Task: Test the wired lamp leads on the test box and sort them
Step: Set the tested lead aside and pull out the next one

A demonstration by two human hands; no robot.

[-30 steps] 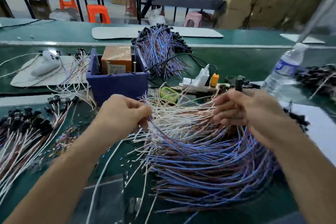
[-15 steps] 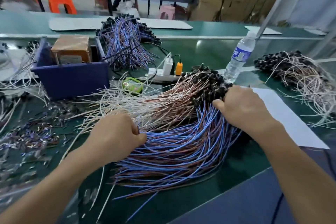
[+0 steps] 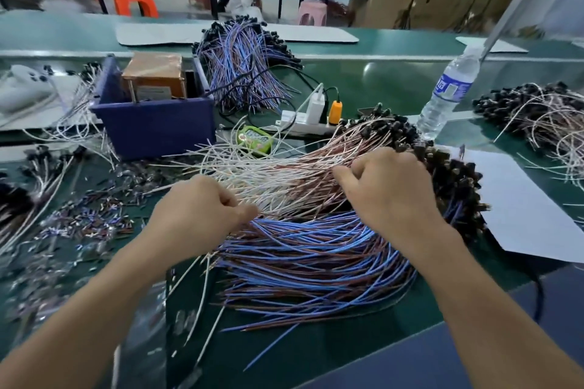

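A big fan of wired lamp leads (image 3: pixel 303 249) lies in front of me on the green bench: white and brown wires at the back, blue and brown ones at the front, with black lamp heads (image 3: pixel 455 177) bunched at the right. My left hand (image 3: pixel 202 211) has its fingers curled round wires at the left side of the fan. My right hand (image 3: pixel 388 189) is curled into the wires close to the black heads. The blue test box (image 3: pixel 151 123), holding a brown unit, stands behind my left hand.
More lead piles lie at the back centre (image 3: pixel 243 66), at the far right (image 3: pixel 543 117) and at the left (image 3: pixel 34 186). A water bottle (image 3: pixel 448 95), a power strip (image 3: pixel 303 123), a green device (image 3: pixel 256 139) and white paper (image 3: pixel 518 205) surround the fan. Wire scraps (image 3: pixel 88 221) litter the left.
The view swung right, then partly back. My right hand shifted from the black heads leftward onto the wires. My left hand kept its grip on the wires.
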